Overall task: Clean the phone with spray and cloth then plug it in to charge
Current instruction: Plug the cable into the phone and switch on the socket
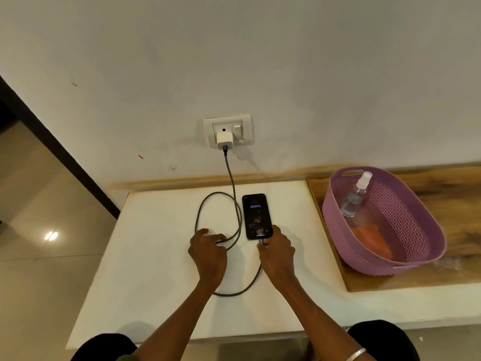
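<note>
A black phone (257,215) lies face up on the white table (156,269), its screen lit. My right hand (276,250) pinches the cable plug at the phone's near end, thumb resting on the phone's corner. A grey charging cable (233,188) runs from a white charger (224,140) in the wall socket (227,129), loops on the table and passes under my hands. My left hand (208,250) rests fingers down on the cable loop to the left of the phone. The clear spray bottle (355,195) and an orange cloth (374,238) lie inside the purple basket (421,222).
The basket stands on a wooden board (458,194) at the right of the table. The wall rises straight behind the table. A tiled floor (39,204) lies to the left. My knees show below the table's near edge.
</note>
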A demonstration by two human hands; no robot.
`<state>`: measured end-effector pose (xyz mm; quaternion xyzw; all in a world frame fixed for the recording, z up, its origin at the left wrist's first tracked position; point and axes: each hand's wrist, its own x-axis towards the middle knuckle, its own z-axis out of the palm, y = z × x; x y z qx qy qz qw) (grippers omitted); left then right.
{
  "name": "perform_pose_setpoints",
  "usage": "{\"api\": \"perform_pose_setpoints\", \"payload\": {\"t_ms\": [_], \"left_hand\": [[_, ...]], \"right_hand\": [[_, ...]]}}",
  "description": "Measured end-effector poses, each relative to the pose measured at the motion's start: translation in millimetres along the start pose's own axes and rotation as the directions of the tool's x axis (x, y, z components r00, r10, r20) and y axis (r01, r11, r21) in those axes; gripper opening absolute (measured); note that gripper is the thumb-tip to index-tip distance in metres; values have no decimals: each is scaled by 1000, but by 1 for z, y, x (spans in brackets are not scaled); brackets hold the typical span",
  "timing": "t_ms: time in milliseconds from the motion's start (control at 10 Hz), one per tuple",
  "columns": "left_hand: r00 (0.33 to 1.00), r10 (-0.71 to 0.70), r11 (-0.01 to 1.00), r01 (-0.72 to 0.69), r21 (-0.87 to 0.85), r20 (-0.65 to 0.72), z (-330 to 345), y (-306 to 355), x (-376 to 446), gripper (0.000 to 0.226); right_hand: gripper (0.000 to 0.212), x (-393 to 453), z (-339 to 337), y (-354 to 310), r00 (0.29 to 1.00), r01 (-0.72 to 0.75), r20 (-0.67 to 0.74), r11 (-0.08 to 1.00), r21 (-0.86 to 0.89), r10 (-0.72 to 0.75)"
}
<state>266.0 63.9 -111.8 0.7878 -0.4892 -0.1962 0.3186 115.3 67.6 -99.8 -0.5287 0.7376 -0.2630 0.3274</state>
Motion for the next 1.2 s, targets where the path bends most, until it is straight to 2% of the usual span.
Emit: {"api": "perform_pose_setpoints", "payload": {"t_ms": [100,200,300,400,600,800,1200], "left_hand": [[998,61,996,-59,-67,20,-1,-4,-1,37],[997,72,995,-71,-70,16,-2,-5,-2,35],[997,76,994,-75,-78,1,-4,-6,-2,35],[996,88,993,-85,-78,26,-4,-4,4,35],[991,118,991,-113,-77,68,-9,-1,26,39],[971,211,976,-204,-75,110,-13,-8,40,43],[991,132,983,-125,-133,40,-18,-10,37,32]], "right_hand": [[55,1,-5,-2,1000,17,-4,998,64,-17],[68,-5,-6,-2,1000,-7,7,999,50,7],[89,-29,3,0,998,-22,61,999,-36,25],[91,-35,5,2,997,-20,73,999,-31,22],[82,-37,4,2,1000,-10,15,1000,-15,10],[79,-37,4,5,999,-36,19,999,10,35],[73,-35,2,2,999,1,38,997,-74,2]]}}
